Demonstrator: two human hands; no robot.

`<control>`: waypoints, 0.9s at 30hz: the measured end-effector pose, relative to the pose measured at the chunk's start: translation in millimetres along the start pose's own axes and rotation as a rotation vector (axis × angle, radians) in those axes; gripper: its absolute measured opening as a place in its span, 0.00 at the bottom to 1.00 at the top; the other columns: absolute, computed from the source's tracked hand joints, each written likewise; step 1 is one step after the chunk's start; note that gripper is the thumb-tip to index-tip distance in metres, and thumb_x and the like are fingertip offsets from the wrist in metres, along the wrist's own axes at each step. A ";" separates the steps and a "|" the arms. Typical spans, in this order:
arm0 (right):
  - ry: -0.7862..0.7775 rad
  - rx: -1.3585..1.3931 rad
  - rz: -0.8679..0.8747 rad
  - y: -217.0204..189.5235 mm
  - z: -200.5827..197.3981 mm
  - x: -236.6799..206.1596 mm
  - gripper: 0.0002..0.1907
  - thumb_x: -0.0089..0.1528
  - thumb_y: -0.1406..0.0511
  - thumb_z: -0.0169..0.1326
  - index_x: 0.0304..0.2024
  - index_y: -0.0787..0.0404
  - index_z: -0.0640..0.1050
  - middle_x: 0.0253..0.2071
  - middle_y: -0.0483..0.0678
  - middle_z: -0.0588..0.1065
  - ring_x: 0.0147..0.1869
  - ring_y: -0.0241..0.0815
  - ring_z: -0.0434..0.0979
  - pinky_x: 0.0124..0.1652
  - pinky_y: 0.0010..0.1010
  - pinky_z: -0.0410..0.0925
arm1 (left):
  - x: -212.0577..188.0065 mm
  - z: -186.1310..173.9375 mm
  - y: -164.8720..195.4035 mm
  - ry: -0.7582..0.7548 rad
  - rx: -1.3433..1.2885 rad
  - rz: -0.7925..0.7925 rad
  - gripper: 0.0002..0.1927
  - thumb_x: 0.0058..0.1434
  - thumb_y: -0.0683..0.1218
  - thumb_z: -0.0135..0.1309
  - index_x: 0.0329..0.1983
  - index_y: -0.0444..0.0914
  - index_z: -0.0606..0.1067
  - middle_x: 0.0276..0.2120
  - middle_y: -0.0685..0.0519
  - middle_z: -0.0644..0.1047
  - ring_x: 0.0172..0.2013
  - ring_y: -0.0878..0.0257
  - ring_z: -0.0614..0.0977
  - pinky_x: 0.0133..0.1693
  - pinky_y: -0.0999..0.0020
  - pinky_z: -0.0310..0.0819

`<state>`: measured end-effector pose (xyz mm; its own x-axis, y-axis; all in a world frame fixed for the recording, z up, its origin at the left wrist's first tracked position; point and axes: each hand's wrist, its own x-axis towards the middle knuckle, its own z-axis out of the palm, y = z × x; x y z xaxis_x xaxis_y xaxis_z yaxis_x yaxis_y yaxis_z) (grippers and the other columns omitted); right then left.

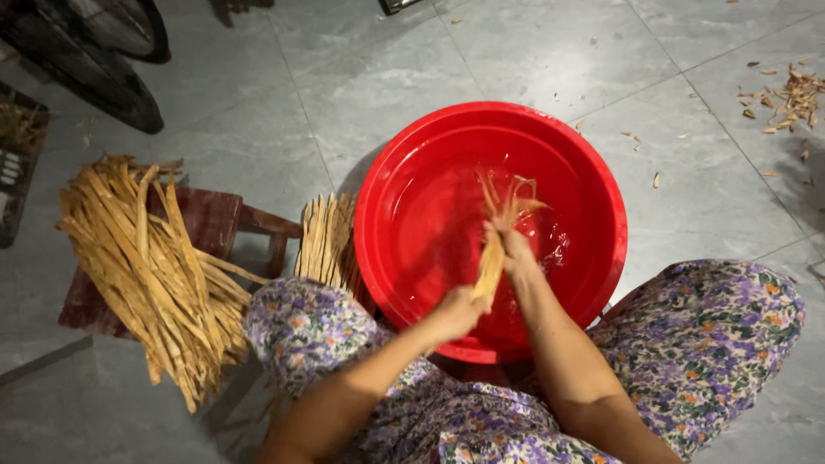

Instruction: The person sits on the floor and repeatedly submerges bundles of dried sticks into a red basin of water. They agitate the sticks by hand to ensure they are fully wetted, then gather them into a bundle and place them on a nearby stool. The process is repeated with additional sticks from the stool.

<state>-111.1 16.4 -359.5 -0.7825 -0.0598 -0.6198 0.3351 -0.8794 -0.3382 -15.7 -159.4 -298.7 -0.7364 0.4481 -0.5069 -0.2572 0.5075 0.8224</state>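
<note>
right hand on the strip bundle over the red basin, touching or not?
Touching. The head view shows the right hand closed around the tan strip bundle over the red basin, strips fanning out above the fingers; no gap shows.

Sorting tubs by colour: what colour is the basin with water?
Bright red basin, clearest in the head view.

Both forearms reach forward from between the 2 raised knees, converging ahead of the body. The left hand (455,311) is closed in a fist, knuckles up, nearer the body. The right hand (513,247) sits just beyond it, fingers curled shut, wrist bent slightly inward. Both arms are bare.
</note>
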 end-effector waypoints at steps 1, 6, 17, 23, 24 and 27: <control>0.095 0.036 -0.016 -3.5 -5.7 4.7 0.13 0.67 0.70 0.53 0.54 0.67 0.75 0.36 0.54 0.76 0.31 0.40 0.78 0.31 0.27 0.77 | -8.8 1.1 3.1 -0.022 0.065 -0.010 0.17 0.68 0.54 0.49 0.34 0.38 0.77 0.18 0.51 0.73 0.21 0.60 0.76 0.26 0.59 0.70; 0.314 -0.002 -0.107 -19.9 -41.2 17.1 0.12 0.67 0.70 0.47 0.52 0.64 0.74 0.36 0.52 0.75 0.32 0.41 0.77 0.32 0.29 0.75 | -48.7 -40.0 47.6 0.036 -0.238 0.178 0.16 0.74 0.52 0.46 0.44 0.37 0.79 0.23 0.58 0.70 0.20 0.70 0.68 0.22 0.71 0.61; 0.485 -0.581 -0.096 -16.0 -27.9 -7.8 0.26 0.67 0.48 0.42 0.60 0.55 0.64 0.46 0.54 0.70 0.46 0.55 0.75 0.43 0.51 0.74 | -69.7 -102.8 68.9 0.151 -0.465 0.121 0.10 0.73 0.49 0.46 0.44 0.37 0.74 0.25 0.57 0.73 0.16 0.74 0.64 0.16 0.77 0.55; 0.100 -0.796 0.045 -6.7 52.1 -42.2 0.35 0.65 0.40 0.40 0.63 0.54 0.67 0.52 0.56 0.77 0.53 0.52 0.80 0.57 0.51 0.70 | 32.2 -95.9 27.0 0.262 -0.414 -0.031 0.15 0.71 0.54 0.45 0.40 0.38 0.74 0.23 0.53 0.75 0.15 0.68 0.66 0.15 0.71 0.57; -0.040 -0.739 0.081 1.8 56.8 -43.5 0.33 0.66 0.42 0.42 0.62 0.57 0.68 0.50 0.55 0.77 0.51 0.50 0.79 0.53 0.49 0.69 | 46.0 -86.7 19.5 0.270 -0.295 -0.116 0.18 0.72 0.55 0.45 0.39 0.37 0.76 0.22 0.51 0.75 0.16 0.65 0.69 0.16 0.68 0.59; -0.185 -0.519 0.093 26.2 53.5 -34.8 0.24 0.68 0.50 0.47 0.57 0.59 0.71 0.45 0.53 0.77 0.44 0.45 0.77 0.46 0.43 0.71 | 70.3 -40.8 5.0 0.401 -0.087 0.084 0.19 0.69 0.54 0.41 0.40 0.35 0.76 0.26 0.42 0.80 0.27 0.51 0.83 0.27 0.55 0.74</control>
<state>-103.2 -29.9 -309.0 -0.8009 -0.2490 -0.5445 0.5847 -0.5213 -0.6216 -94.3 -155.4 -319.7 -0.9381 0.1543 -0.3101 -0.2250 0.4095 0.8842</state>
